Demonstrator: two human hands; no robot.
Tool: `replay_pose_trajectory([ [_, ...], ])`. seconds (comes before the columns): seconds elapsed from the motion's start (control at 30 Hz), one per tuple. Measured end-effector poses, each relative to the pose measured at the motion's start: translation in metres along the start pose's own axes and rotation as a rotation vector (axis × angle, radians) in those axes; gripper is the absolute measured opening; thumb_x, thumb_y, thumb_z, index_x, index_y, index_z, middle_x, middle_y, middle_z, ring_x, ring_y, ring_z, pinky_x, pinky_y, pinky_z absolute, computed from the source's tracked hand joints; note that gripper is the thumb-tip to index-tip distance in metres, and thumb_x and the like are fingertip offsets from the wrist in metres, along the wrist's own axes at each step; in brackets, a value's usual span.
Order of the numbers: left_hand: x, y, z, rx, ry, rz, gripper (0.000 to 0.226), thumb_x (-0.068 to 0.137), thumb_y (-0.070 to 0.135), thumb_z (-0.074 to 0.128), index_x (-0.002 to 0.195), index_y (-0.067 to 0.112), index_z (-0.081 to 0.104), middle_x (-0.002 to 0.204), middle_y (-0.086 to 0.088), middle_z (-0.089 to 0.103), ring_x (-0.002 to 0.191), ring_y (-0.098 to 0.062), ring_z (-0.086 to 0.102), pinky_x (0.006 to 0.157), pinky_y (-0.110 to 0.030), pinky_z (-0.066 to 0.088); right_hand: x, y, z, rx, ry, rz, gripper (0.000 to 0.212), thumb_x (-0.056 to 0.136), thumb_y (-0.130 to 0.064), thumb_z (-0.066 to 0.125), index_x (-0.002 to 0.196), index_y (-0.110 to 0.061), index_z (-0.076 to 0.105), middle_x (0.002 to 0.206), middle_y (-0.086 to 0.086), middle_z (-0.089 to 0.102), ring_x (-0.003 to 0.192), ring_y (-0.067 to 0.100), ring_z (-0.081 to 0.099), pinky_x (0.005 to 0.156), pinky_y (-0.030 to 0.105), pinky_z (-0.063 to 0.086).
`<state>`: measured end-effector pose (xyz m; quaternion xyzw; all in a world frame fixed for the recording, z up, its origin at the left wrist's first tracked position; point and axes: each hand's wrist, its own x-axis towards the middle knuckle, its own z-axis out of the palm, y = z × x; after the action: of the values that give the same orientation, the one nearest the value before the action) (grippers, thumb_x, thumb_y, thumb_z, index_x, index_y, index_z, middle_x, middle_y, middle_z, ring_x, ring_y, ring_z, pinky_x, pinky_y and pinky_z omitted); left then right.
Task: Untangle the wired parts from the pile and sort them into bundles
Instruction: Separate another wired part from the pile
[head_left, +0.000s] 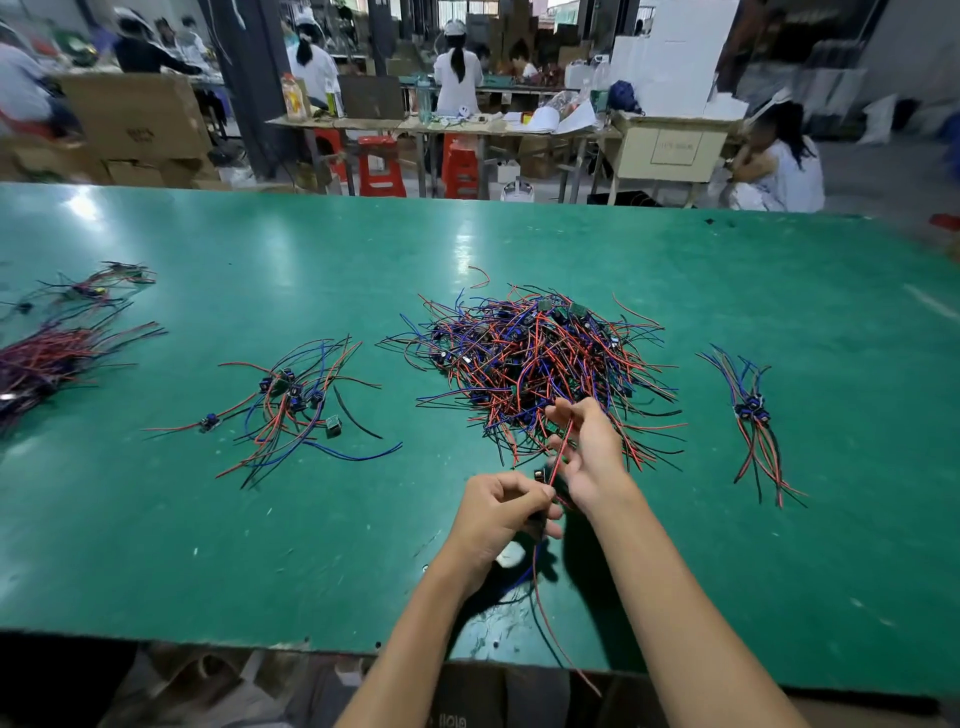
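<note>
A big tangled pile of wired parts (540, 358), red, blue and black leads on small boards, lies mid-table. Just in front of it my left hand (498, 512) grips one wired part (541, 582), whose red and black leads hang down past the table's near edge. My right hand (587, 447) pinches a red lead (563, 449) of that part and holds it up at the pile's near edge. A loose bundle (296, 405) lies to the left, a small neat bundle (753, 415) to the right.
More bundles (47, 358) sit at the far left edge of the green table (208, 545), with a smaller cluster (98, 286) behind them. Beyond the table, people work at benches with red stools (382, 166) and cardboard boxes (135, 119).
</note>
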<state>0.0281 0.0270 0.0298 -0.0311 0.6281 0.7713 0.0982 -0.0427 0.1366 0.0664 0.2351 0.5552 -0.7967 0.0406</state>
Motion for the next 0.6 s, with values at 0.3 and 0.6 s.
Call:
replay_pose_trajectory([
  [0.3, 0.004, 0.003, -0.014, -0.463, 0.124, -0.008, 0.014, 0.088, 0.027, 0.066, 0.097, 0.019, 0.071, 0.082, 0.004, 0.071, 0.071, -0.008, 0.061, 0.069, -0.025, 0.044, -0.018, 0.028, -0.048, -0.812, -0.128, -0.744, 0.022, 0.091, -0.025, 0.071, 0.112, -0.033, 0.07, 0.092, -0.014, 0.073, 0.08, 0.009, 0.064, 0.079, 0.036, 0.054],
  [0.6, 0.008, 0.02, -0.001, -0.546, 0.237, -0.009, 0.029, 0.094, 0.03, 0.063, 0.11, 0.006, 0.071, 0.091, -0.002, 0.074, 0.064, -0.005, 0.06, 0.059, -0.019, 0.053, -0.057, 0.058, -0.034, -0.47, -0.193, -0.722, 0.03, 0.079, -0.025, 0.086, 0.105, -0.03, 0.072, 0.085, -0.006, 0.074, 0.074, 0.011, 0.067, 0.07, 0.027, 0.053],
])
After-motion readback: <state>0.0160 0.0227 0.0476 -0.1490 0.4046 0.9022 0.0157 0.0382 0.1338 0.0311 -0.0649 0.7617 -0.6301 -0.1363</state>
